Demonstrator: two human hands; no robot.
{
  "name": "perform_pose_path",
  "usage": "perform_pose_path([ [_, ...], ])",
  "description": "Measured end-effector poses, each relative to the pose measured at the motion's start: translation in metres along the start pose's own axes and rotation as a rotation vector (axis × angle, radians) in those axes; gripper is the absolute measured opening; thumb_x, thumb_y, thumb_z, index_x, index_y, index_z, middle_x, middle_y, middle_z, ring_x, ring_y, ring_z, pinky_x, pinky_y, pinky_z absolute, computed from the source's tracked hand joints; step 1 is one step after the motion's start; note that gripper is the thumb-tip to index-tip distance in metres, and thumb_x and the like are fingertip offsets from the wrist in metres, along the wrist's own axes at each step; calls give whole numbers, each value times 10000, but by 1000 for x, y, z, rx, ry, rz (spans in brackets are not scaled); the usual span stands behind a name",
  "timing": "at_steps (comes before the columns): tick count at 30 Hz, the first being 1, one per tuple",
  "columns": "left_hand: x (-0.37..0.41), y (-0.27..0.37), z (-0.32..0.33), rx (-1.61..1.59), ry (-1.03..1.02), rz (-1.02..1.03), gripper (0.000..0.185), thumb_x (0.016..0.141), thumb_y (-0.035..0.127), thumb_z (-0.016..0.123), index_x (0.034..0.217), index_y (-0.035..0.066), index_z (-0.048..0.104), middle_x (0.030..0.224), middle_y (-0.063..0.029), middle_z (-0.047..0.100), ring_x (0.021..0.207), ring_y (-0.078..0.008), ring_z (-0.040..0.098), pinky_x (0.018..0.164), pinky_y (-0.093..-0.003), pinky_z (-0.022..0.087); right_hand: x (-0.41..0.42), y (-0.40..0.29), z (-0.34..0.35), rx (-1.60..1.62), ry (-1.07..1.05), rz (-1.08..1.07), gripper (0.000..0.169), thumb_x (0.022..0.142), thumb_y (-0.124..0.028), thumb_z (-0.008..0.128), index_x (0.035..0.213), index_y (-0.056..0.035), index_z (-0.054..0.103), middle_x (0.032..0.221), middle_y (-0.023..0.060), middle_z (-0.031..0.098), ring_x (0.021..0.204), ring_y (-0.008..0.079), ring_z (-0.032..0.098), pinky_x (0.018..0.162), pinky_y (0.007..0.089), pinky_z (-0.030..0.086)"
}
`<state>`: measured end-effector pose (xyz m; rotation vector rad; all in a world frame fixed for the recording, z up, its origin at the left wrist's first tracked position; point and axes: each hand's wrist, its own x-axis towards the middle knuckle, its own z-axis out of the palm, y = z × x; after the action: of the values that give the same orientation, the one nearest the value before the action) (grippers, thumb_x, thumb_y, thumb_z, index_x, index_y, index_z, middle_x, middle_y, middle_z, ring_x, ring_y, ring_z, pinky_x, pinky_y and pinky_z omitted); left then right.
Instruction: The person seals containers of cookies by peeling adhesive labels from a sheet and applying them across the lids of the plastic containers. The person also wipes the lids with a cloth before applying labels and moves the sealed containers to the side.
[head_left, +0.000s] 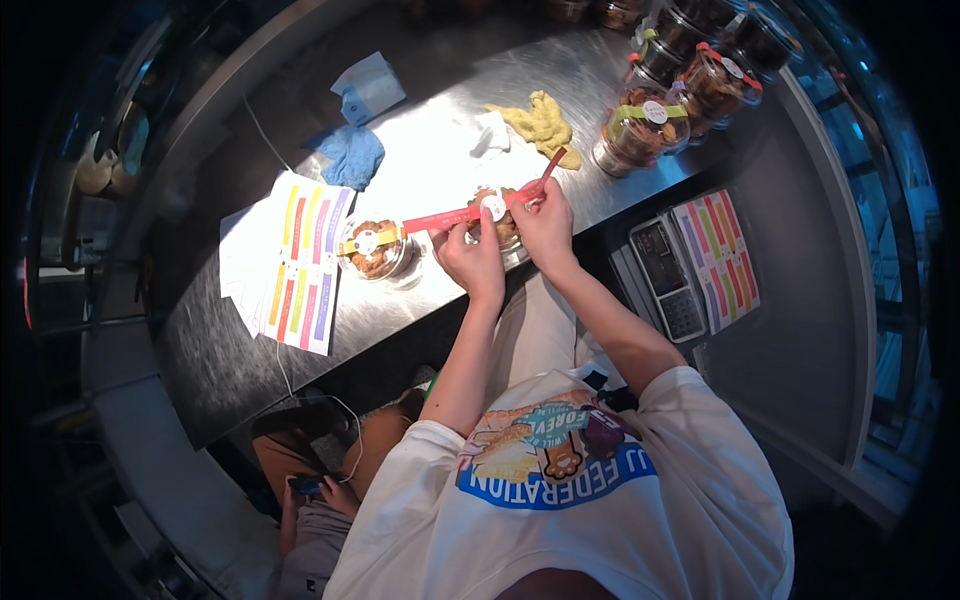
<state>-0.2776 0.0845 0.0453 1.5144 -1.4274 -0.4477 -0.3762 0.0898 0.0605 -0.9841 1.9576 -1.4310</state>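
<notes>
A red sticker strip (442, 218) with a round white middle stretches over a clear plastic tub of brown snack pieces (501, 238). My left hand (474, 259) pinches the strip near its round middle. At the strip's other end, my right hand (546, 225) grips it between thumb and fingers, and a curled red end sticks up past them. Whether the strip touches the lid is hidden by my fingers. Just left of my hands stands another clear tub (373, 247) with a yellow strip across its lid. Sheets of coloured strip stickers (304, 262) lie farther left.
A blue cloth (352, 156), a blue-and-white packet (367, 86) and a yellow cloth (546, 127) lie on the metal table (225, 352). Filled tubs (646, 131) are stacked at the back right. A digital scale (666, 277) and another sticker sheet (720, 259) are at right. A person holding a device (307, 486) sits lower left.
</notes>
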Motion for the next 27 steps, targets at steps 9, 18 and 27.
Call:
perform_pose_path([
  [9,-2,0,3,15,72,8,158,776,186,757,814,36,726,930,-69,593,886,-254,565,808,-395,418,-11,-7,5,-145,49,-181,222,782,-88,681,854,-20,482,849,134,558,827,332,572,734,424,453],
  [18,-4,4,-3,2,4,-32,360,755,177,775,1032,-11,644,1056,-162,489,1037,-335,515,872,-397,439,-12,1,4,-249,63,-196,295,772,-101,724,933,-11,494,882,148,564,838,330,572,759,408,451],
  [27,10,-21,1,-101,-39,-423,532,710,262,797,1058,-11,500,1035,-201,526,994,-387,549,832,-456,456,-9,-1,10,-300,31,-271,290,796,-139,700,900,-11,461,961,182,527,914,380,539,805,436,431],
])
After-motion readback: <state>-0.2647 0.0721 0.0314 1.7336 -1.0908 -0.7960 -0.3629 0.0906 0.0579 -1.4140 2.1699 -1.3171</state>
